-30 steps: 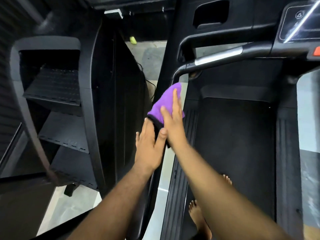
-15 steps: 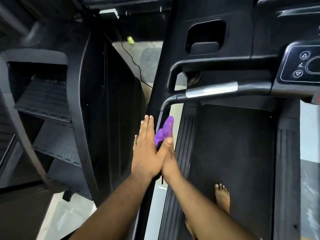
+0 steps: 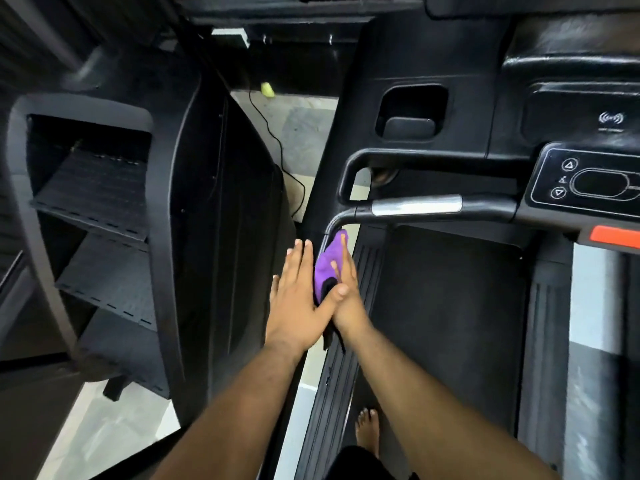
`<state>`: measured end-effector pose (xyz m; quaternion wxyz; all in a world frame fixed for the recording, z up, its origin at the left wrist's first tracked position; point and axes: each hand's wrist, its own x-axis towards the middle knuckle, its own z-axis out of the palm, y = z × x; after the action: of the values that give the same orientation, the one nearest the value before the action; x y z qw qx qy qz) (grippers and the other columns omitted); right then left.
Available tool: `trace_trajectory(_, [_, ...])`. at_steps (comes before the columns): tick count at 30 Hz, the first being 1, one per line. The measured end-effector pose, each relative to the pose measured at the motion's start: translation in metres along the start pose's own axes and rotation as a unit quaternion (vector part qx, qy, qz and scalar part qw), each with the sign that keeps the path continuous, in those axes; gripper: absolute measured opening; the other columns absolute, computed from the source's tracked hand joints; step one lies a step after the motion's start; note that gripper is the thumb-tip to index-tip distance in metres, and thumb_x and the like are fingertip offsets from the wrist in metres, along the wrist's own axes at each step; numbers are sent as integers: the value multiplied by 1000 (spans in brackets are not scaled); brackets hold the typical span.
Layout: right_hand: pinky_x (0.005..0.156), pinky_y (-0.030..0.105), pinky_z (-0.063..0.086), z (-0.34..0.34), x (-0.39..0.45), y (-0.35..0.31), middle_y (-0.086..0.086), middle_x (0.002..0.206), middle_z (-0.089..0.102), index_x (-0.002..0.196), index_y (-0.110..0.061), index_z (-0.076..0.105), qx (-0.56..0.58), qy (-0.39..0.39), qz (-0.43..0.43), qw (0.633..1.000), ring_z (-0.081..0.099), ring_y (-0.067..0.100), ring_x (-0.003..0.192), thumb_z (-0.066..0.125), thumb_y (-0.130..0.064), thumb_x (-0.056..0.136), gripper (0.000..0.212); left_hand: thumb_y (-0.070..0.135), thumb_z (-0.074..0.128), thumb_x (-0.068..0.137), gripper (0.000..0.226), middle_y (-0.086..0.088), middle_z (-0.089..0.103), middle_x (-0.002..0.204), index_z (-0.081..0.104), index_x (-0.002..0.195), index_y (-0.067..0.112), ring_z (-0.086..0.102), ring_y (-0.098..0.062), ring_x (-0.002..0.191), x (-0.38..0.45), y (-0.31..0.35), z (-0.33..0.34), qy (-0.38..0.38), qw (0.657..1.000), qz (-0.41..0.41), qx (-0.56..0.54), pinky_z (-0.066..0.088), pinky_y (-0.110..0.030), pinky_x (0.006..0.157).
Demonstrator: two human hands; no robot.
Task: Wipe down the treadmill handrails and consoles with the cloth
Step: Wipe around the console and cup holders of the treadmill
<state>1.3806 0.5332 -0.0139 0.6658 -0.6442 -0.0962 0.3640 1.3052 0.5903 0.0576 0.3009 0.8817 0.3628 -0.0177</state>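
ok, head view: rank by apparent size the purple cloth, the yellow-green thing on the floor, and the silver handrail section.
1. Silver handrail section
2. Purple cloth, partly hidden by the hands, so these two are close
3. Yellow-green thing, farthest away, so its real size is unsure

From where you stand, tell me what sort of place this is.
Most likely a gym. You stand on a treadmill belt with a console and a handrail ahead, and a stair-climbing machine sits to the left. Both hands press a purple cloth around the rail.
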Motion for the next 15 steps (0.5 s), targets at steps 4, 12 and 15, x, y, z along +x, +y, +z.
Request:
trace_trajectory(4, [119,26,35,-24,-17,-26,-9,155,44,158,-38,34,27,-38,19,999,45,7,141,59,-33,104,60,84,33,88,91,11,-5,172,6,163,38,-7,-8,158,-2,4,-1,2,1000,14,18,5,-50,128])
trace_trajectory(12, [116,38,43,-53,-69,-82,-14,151,49,158,-34,32,9,84,41,996,54,9,132,77,-50,86,86,54,42,96,48,-1,69,105,71,101,16,61,-26,106,-23,8,-10,130,986,107,-10,41,-43,97])
trace_trajectory(15, [104,39,54,-75,-85,-98,-6,128,69,130,-32,61,-9,69,31,997,67,13,117,81,-38,86,48,45,47,98,35,1,71,94,67,104,18,65,-23,92,-27,29,-17,51,977,72,-193,51,-40,86])
